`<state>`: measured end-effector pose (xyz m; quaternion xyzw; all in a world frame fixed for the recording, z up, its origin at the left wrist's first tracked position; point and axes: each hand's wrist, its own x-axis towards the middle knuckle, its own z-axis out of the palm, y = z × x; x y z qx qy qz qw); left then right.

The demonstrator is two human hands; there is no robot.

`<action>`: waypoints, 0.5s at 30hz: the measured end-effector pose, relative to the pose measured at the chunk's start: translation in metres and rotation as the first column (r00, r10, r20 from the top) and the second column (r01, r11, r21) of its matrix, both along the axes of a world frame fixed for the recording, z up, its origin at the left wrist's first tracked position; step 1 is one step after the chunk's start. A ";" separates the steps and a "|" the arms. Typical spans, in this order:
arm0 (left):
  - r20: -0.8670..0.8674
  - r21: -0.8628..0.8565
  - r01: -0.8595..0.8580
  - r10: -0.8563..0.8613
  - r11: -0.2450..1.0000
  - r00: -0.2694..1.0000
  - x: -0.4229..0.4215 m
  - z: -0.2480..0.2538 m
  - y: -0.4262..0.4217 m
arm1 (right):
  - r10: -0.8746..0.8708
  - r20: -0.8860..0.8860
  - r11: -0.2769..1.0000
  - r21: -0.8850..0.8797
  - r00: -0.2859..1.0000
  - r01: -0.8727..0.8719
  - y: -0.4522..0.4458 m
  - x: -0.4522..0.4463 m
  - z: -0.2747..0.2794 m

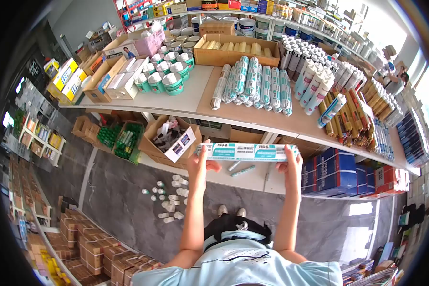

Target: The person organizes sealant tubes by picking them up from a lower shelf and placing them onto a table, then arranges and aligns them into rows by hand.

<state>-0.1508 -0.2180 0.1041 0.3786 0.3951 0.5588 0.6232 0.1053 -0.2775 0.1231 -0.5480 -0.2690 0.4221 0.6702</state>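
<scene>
A long white-and-teal sealant sausage pack [243, 151] marked 793-A is stretched level between my hands, its printed side facing me. My left hand [201, 164] grips its left end, thumb up. At the other end, my right hand [291, 167] holds it between thumb and fingers. Behind it on the table lies a stack of similar sausage packs [255, 86]. Beneath it, several thin teal sticks or tubes [243, 171] rest on the lower shelf; their kind is too small to make out.
Green-and-white cans [172, 83], a carton of yellowish sticks [238, 47] and upright sealant cartridges [314, 86] stand on the long table [190, 102]. Below are an open carton [152, 143] and blue boxes [336, 169]. Small white bottles [169, 205] lie on the floor.
</scene>
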 end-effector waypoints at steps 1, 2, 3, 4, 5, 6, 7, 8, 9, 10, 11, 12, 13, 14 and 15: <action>0.036 -0.004 0.015 -0.015 1.000 0.999 -0.002 0.002 0.002 | 0.006 0.027 1.000 -0.007 1.000 -0.005 0.002 -0.001 0.009; 0.033 0.059 0.066 -0.068 0.996 0.997 -0.006 0.004 0.003 | -0.008 0.027 1.000 0.014 1.000 0.007 0.004 -0.004 0.015; 0.088 0.087 0.103 -0.111 0.991 0.990 -0.009 0.005 0.005 | -0.024 0.034 0.999 0.033 0.999 0.023 0.006 -0.006 0.020; 0.088 0.135 0.124 -0.137 0.983 0.987 -0.010 0.008 0.007 | -0.041 0.025 0.998 0.051 0.999 0.039 0.008 -0.008 0.023; 0.091 0.185 0.143 -0.161 0.972 0.983 -0.011 0.011 0.008 | -0.056 0.019 0.996 0.070 0.998 0.055 0.010 -0.010 0.027; 0.089 0.181 0.158 -0.177 0.971 0.980 -0.010 0.012 0.007 | -0.086 0.010 0.994 0.073 0.996 0.086 0.010 -0.017 0.035; 0.084 0.249 0.107 -0.131 0.963 0.988 -0.007 0.013 0.007 | -0.097 -0.018 0.991 0.089 0.995 0.099 0.014 -0.016 0.032; 0.089 0.320 0.054 -0.087 0.946 0.992 -0.002 0.014 0.007 | -0.087 -0.020 0.992 0.088 0.996 0.088 0.014 -0.017 0.032; 0.131 0.317 0.065 -0.112 0.946 0.985 -0.001 0.016 0.009 | -0.078 -0.018 0.993 0.091 0.997 0.080 0.015 -0.017 0.034; 0.140 0.322 0.065 -0.115 0.945 0.984 0.001 0.016 0.009 | -0.077 -0.014 0.994 0.071 0.997 0.078 0.016 -0.016 0.034; 0.149 0.326 0.058 -0.112 0.944 0.982 0.002 0.016 0.009 | -0.070 -0.023 0.994 0.077 0.997 0.072 0.017 -0.016 0.035; 0.143 0.338 0.060 -0.114 0.939 0.983 0.002 0.013 0.012 | -0.077 -0.030 0.994 0.081 0.997 0.079 0.018 -0.014 0.034; 0.128 0.318 0.049 -0.094 0.947 0.987 0.002 0.010 0.016 | -0.076 -0.043 0.993 0.085 0.996 0.079 0.020 -0.013 0.030; 0.117 0.319 0.055 -0.097 0.946 0.988 0.004 0.006 0.018 | -0.066 -0.020 0.995 0.079 0.998 0.067 0.022 -0.009 0.026; 0.100 0.320 0.060 -0.097 0.945 0.990 0.006 0.007 0.020 | -0.055 -0.030 0.995 0.087 0.998 0.058 0.024 -0.004 0.024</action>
